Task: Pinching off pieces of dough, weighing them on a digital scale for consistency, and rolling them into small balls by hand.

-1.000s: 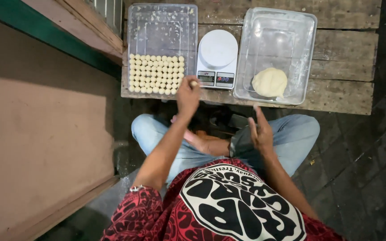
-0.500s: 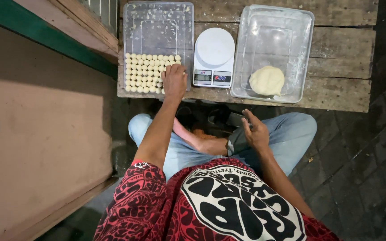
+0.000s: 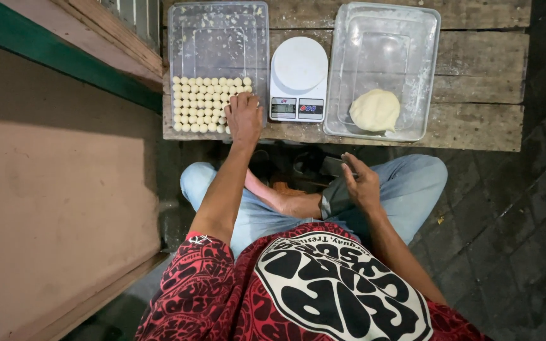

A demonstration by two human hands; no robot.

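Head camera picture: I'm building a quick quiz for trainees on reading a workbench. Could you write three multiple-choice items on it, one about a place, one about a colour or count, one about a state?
1. Where does the kitchen scale stand?
A. Between the two clear trays
B. Inside the right tray
C. On the floor

2. How many large lumps of dough lie in the right tray?
A. Three
B. One
C. None

3. What is the left hand doing?
A. Resting on the knee
B. Pressing the scale
C. Reaching down at the near right corner of the rows of small dough balls in the left tray

Answers:
1 A, the white scale sits on the wooden table with a tray on either side.
2 B, a single pale round lump shows there.
3 C, its fingers lie over the balls, while the right hand is held above the lap.
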